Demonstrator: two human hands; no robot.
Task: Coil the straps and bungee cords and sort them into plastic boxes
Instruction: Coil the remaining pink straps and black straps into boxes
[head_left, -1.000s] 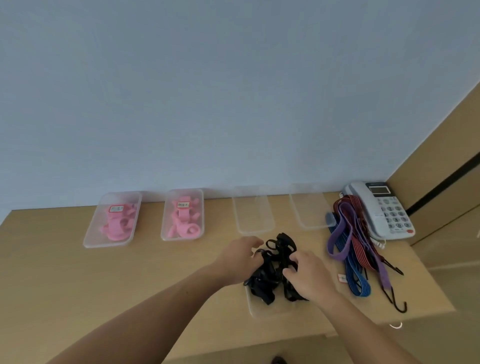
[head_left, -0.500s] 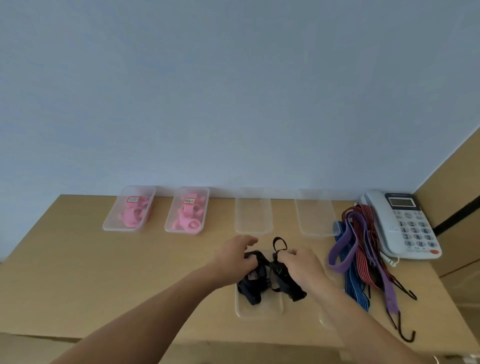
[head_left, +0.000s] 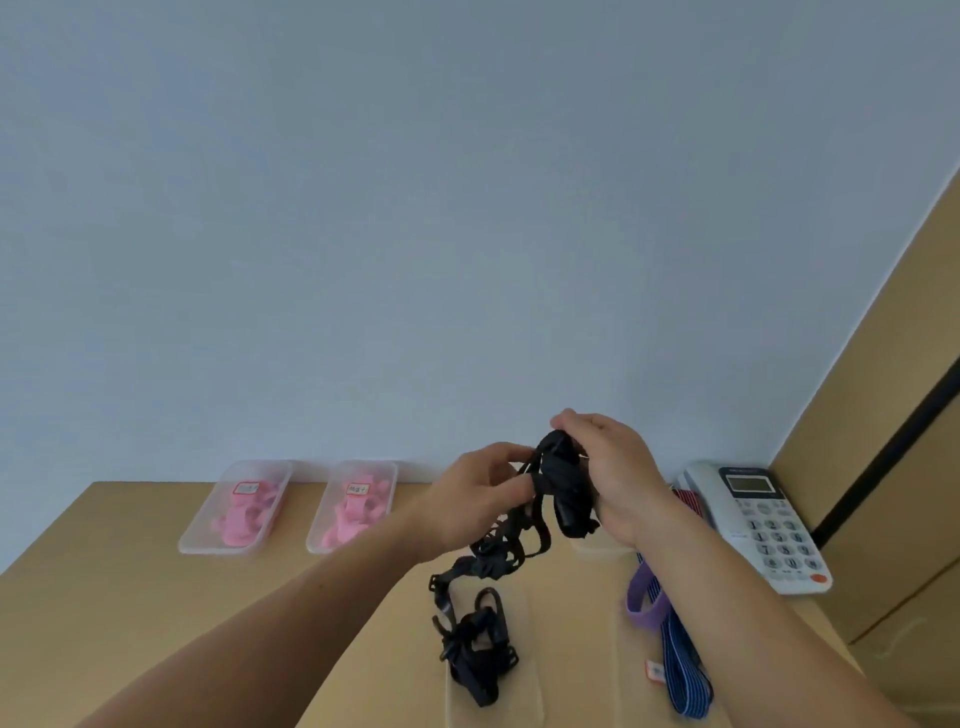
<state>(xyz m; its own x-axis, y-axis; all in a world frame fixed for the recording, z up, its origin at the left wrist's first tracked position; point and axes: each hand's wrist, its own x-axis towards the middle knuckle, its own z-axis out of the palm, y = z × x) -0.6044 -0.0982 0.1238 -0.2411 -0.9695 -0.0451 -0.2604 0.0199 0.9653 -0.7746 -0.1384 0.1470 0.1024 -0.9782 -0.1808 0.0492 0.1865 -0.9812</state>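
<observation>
Black strap (head_left: 563, 488) held up at centre of frame, tail hanging to clear box (head_left: 530, 680) below. Right hand (head_left: 613, 467) closed on bundle, left hand (head_left: 483, 493) pinching loose part. Better wind tight, even loops, keep tail untangled.

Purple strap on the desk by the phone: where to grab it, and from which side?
Take the purple strap at its looped end, the bend nearest the desk's middle. The loop lies open on the desk with bare wood on its left, so come from above and the left. The right arm crosses over its far part, and it lies against the blue striped strap, so pinch only the purple band.
</observation>
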